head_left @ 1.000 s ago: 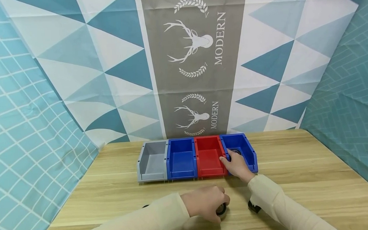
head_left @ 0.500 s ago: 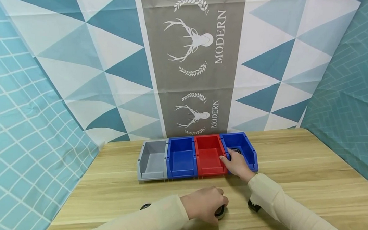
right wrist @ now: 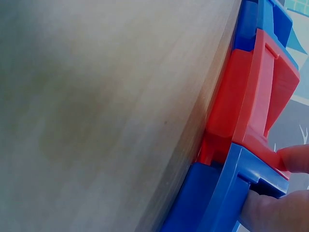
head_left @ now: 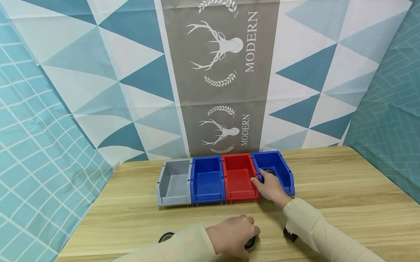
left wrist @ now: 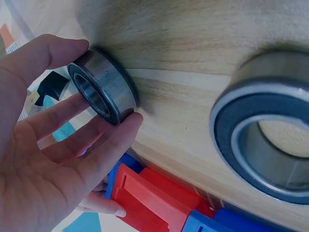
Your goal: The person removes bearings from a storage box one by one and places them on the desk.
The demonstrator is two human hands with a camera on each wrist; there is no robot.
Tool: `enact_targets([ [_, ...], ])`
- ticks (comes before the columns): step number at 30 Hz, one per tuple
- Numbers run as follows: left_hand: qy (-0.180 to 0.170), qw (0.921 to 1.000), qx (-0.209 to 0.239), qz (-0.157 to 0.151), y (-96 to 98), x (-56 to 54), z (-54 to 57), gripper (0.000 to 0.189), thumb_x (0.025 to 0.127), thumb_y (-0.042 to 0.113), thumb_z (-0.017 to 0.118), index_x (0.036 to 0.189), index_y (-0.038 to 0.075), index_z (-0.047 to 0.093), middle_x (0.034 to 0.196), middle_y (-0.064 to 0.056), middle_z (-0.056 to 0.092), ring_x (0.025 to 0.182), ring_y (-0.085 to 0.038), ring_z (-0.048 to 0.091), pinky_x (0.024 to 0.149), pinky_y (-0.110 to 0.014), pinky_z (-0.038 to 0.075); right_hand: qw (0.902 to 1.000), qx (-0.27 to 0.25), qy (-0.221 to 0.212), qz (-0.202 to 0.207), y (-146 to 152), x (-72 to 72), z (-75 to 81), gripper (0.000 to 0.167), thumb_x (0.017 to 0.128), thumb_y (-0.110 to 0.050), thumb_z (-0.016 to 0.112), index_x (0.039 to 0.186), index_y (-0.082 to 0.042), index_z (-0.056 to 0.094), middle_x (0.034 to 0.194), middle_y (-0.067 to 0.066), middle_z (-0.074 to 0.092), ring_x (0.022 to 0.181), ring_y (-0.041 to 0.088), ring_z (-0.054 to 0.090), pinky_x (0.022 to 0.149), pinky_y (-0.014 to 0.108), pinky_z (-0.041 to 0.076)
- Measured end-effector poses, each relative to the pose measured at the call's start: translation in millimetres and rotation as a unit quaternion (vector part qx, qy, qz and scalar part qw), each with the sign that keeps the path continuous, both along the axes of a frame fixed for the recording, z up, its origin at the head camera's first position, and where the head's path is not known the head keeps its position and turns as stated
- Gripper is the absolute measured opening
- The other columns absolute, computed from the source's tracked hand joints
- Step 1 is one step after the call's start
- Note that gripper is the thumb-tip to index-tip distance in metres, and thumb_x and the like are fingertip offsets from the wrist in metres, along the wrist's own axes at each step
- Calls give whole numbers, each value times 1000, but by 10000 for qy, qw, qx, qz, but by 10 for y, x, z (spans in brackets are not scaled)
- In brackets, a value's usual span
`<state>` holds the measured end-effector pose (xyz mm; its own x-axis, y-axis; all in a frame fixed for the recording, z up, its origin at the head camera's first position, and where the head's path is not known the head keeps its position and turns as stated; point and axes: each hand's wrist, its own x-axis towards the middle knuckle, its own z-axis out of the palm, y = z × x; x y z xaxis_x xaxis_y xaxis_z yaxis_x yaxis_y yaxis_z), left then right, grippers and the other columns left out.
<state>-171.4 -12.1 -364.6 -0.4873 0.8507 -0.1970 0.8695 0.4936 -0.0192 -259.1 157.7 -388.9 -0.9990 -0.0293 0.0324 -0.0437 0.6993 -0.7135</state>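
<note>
My left hand (head_left: 233, 236) pinches a ball bearing (left wrist: 107, 86), a metal ring with a dark seal, between thumb and fingertips; the bearing stands on its side on the wooden table. A second bearing (left wrist: 225, 130) lies on the table, partly behind the left sleeve in the head view. At the row of bins, my right hand (head_left: 271, 187) grips the adjoining walls of the red bin (head_left: 238, 180) and the right blue bin (head_left: 286, 178). Its thumb touches the red side and its fingers reach into the blue bin, where a dark ring (head_left: 269, 171) is partly hidden.
To the left of the red bin stand another blue bin (head_left: 208, 182) and a grey bin (head_left: 175, 183), side by side. A small black object (head_left: 289, 235) lies by the right sleeve on the table (head_left: 347, 203). A patterned backdrop (head_left: 222, 87) rises behind.
My left hand has shifted very slightly left and down with the bearing, and its sleeve uncovers more of the second bearing. The right hand stays in place.
</note>
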Motion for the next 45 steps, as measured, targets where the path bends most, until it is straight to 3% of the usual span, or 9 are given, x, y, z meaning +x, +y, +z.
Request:
enact_targets([
  [12, 5, 10000, -25, 53, -7, 16, -4, 38, 73, 34, 82, 107, 23, 68, 93, 8, 64, 74, 0, 50, 63, -8, 43, 10000, 32, -58, -38, -14, -16, 11, 63, 97, -26, 52, 147, 6, 30, 149, 27, 37, 137, 46, 36, 107, 57, 38],
  [21, 4, 9997, 6, 254, -13, 25, -1, 38, 73, 33, 82, 107, 24, 68, 91, 9, 63, 75, -1, 51, 62, -10, 43, 9999, 6, -128, -22, -11, -22, 13, 64, 97, -27, 52, 147, 6, 30, 150, 28, 35, 138, 46, 35, 107, 57, 38],
  [28, 169, 9993, 189, 292, 5, -3, 88, 40, 75, 51, 76, 102, 22, 68, 88, 10, 65, 74, 2, 52, 62, -10, 43, 9993, -124, -356, -4, 46, -6, 37, 65, 97, -29, 53, 148, 4, 28, 152, 28, 32, 139, 47, 31, 107, 59, 38],
  [32, -150, 9968, 566, 537, 27, -94, 176, 39, 81, 48, 73, 104, 17, 68, 93, 7, 68, 76, 2, 57, 63, -10, 46, 9981, -197, -582, -13, 91, -23, 66, 66, 97, -31, 54, 149, 2, 29, 153, 28, 29, 140, 47, 29, 108, 60, 36],
  [40, -137, 9834, 1098, 1436, 10, -269, 244, 44, 82, 44, 72, 111, 11, 67, 100, 1, 71, 84, -6, 62, 70, -17, 53, 9940, -685, -837, 142, 115, -73, 109, 71, 92, -29, 63, 146, 5, 32, 147, 29, 40, 134, 44, 43, 105, 52, 43],
  [45, -223, 9723, 1509, 1773, 5, -392, 252, 46, 84, 39, 72, 114, 6, 62, 97, -3, 69, 82, -9, 61, 69, -17, 53, 9930, -630, -917, 387, 149, -100, 155, 70, 90, -27, 66, 143, 7, 36, 142, 28, 47, 129, 42, 48, 105, 52, 44],
])
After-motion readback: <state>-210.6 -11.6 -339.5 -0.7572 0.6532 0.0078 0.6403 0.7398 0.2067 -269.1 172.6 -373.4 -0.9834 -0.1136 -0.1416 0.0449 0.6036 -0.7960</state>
